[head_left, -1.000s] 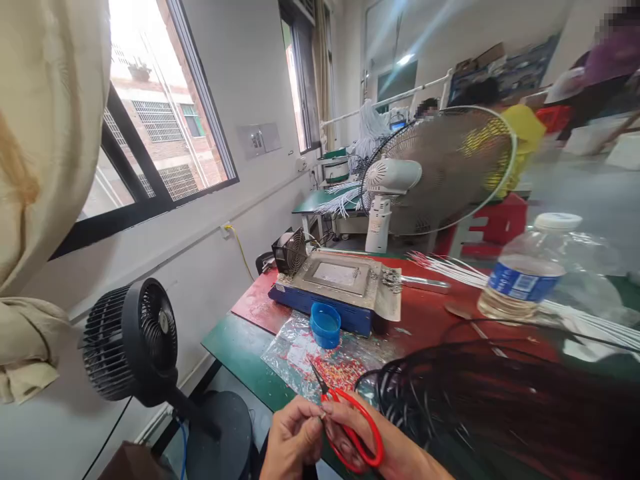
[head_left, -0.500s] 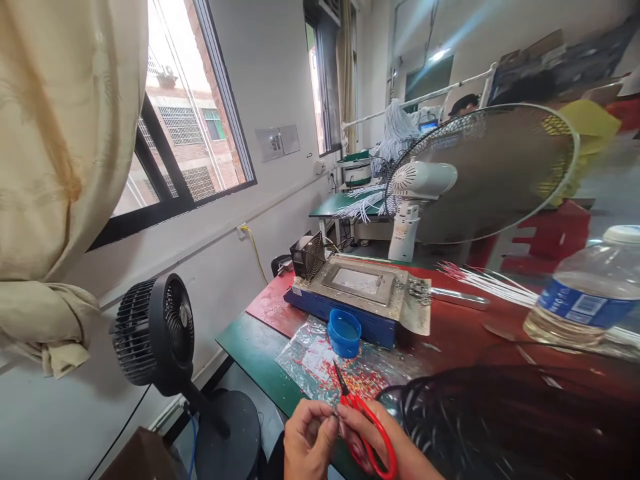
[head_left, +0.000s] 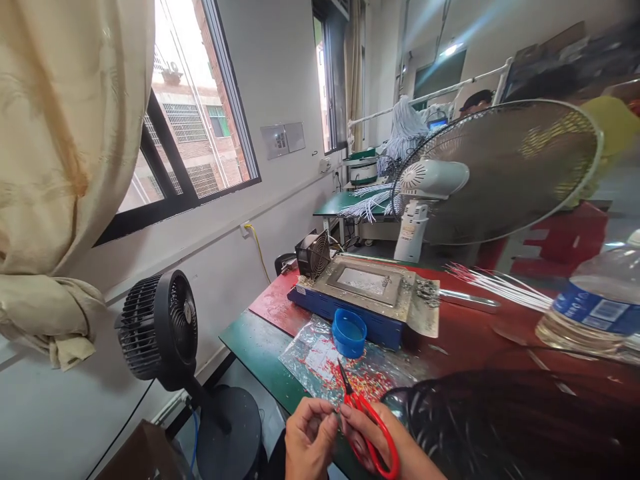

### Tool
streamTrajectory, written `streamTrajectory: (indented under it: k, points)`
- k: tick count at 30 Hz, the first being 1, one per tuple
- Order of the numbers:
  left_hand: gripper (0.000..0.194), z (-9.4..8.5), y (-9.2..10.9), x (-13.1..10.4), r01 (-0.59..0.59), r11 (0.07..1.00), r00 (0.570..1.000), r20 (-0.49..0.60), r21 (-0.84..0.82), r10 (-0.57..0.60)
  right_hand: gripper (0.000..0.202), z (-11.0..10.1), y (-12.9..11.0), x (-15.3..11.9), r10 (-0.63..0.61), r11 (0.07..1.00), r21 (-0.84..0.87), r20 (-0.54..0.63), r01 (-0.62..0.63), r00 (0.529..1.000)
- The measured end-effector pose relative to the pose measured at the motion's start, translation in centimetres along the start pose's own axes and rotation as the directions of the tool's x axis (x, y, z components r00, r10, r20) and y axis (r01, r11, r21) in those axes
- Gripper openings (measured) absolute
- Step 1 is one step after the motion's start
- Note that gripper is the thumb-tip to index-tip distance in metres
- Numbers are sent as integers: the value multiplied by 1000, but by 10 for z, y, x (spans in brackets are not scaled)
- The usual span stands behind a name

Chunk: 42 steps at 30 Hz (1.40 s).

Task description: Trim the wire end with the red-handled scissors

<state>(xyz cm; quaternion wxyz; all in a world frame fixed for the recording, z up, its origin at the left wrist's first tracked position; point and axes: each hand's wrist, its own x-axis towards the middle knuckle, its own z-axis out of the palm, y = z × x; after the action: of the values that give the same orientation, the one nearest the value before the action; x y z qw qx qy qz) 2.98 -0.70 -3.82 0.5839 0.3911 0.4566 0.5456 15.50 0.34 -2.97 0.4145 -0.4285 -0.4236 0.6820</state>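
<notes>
Hands as before: right hand (head_left: 373, 437) gripping red scissors (head_left: 367, 423), left hand (head_left: 310, 437) pinched.

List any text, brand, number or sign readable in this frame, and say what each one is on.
No text can be read in this frame.
Water bottle: blue label with white print, too blurred to read.
White fan: sticker on its stand, too small to read.
Wall plate: dark marks, not legible.
Red scissors in the right hand: no marking visible.
Left hand: pinches something too small to tell.
</notes>
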Motion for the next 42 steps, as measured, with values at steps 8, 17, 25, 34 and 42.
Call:
streamTrajectory:
  k: [8, 17, 25, 34, 42]
  points:
    - [38, 0, 3, 1, 174, 970, 978, 145, -171, -150, 53, -2, 1, -4, -6, 1000, 17, 72, 5, 997]
    - [36, -5, -6, 2, 119, 990, 969, 227, -74, -100, 49, 0, -4, -10, -6, 988, 156, 36, 0, 999]
    - [38, -4, 9, -1, 131, 991, 960, 250, -17, -123, 47, -2, -3, -9, -2, 992, 130, 44, -4, 999]
    - [34, -8, 10, -2, 134, 990, 957, 264, -40, -119, 49, 0, -2, -10, -13, 996, 91, 52, 8, 999]
    - [32, -9, 4, 0, 147, 986, 974, 183, -76, -132, 50, -1, -6, -10, -29, 998, -50, 80, 33, 996]
